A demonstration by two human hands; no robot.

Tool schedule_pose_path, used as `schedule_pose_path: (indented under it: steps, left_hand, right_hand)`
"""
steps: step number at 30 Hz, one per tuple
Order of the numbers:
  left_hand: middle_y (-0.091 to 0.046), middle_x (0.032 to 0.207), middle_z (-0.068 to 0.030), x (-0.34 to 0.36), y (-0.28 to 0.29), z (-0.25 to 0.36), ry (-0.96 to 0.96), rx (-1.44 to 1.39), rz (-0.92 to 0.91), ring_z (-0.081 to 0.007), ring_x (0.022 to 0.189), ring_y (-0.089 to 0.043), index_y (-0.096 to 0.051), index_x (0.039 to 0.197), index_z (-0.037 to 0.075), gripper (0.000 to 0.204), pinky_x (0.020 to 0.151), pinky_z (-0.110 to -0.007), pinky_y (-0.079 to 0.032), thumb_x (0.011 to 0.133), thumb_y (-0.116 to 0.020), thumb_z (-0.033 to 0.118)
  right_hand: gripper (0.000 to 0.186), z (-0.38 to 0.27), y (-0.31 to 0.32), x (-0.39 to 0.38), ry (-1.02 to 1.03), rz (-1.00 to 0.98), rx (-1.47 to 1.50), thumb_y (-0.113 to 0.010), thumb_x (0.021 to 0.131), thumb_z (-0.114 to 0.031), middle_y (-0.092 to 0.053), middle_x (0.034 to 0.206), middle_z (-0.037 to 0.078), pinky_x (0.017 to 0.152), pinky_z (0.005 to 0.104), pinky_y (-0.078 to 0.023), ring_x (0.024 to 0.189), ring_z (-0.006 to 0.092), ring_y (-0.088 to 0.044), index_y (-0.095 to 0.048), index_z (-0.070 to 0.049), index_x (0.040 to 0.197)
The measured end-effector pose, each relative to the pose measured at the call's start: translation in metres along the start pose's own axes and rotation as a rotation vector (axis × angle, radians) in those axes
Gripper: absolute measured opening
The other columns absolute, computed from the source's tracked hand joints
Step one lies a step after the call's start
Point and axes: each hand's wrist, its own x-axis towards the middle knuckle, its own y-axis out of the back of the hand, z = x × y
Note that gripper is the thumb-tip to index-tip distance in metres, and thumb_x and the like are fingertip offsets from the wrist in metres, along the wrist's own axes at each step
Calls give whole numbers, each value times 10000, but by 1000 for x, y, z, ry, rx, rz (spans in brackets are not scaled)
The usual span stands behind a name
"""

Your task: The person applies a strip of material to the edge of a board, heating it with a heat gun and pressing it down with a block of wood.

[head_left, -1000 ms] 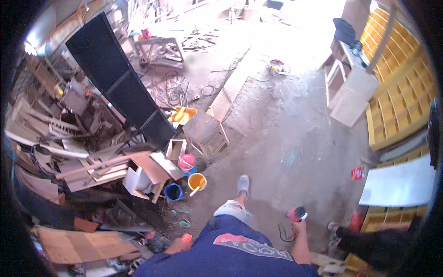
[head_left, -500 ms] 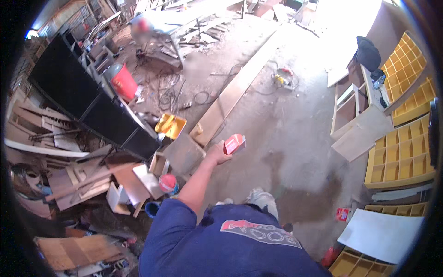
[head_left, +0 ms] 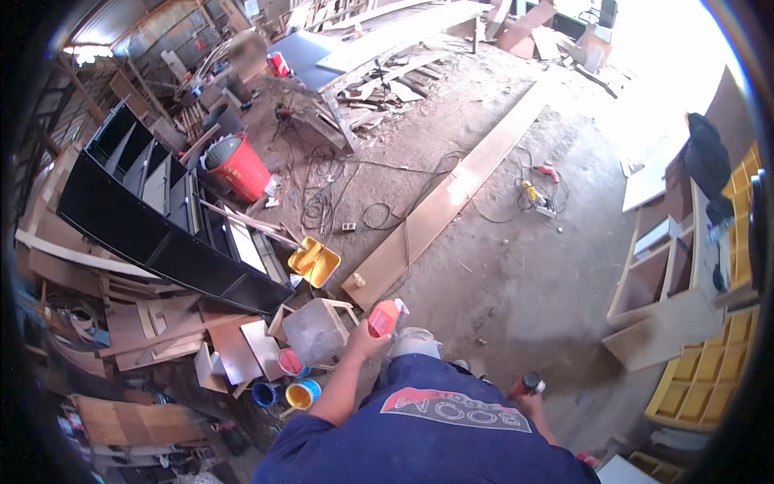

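Note:
My left hand (head_left: 367, 341) is closed round a small red carton (head_left: 385, 318) with a pale open-looking end, held out in front of my body. On the other side, my right hand (head_left: 530, 401) grips a dark cylindrical object (head_left: 532, 381) with a light rim; its kind cannot be made out. A small wooden stool-like box (head_left: 316, 332) stands just left of the carton. Beyond it lies the near end of a long wooden board (head_left: 419, 234) on the floor.
Paint buckets, one yellow (head_left: 303, 394), stand at the left by wood offcuts. A yellow dustpan (head_left: 317, 262) leans near a black cabinet (head_left: 161, 234). Cables and a yellow power tool (head_left: 532, 195) lie on the floor. A wooden cabinet (head_left: 657, 298) and yellow compartment trays (head_left: 709, 371) line the right.
My left hand, still holding the red carton, has drawn back closer to my body. My right hand with the dark object has come into view. The whole view has shifted, showing more buckets.

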Motion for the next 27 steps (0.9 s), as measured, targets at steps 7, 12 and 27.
schedule_pose_path:
  steps: [7, 12, 27]
  left_hand:
    - [-755, 1179, -260, 155, 11, 67, 103, -82, 155, -415, 1127, -731, -667, 1235, -14, 733, 962, -488, -577, 751, -906, 483]
    - [-762, 1134, -257, 344, 16, 106, 43, -220, 277, -428, 1082, -739, -666, 1218, -16, 735, 935, -494, -586, 743, -920, 485]
    - [-741, 1092, -256, 771, 136, 371, -232, -167, 63, -441, 1060, -723, -624, 1188, 14, 521, 888, -503, -556, 912, -825, 407]
  right_hand:
    - [685, -190, 11, 288, -143, 222, -318, -871, 765, -228, -768, 1202, 168, 980, 457, -572, 1133, 308, -744, -639, -34, 1380]
    - [751, -362, -63, 410, 146, 149, -11, -828, 734, -116, -735, 1228, 143, 970, 395, -573, 1102, 270, -729, -583, -75, 1442]
    - [608, -846, -196, 615, 645, -52, -190, -786, 806, -135, -758, 1221, 155, 987, 413, -559, 1124, 285, -739, -622, -33, 1382]
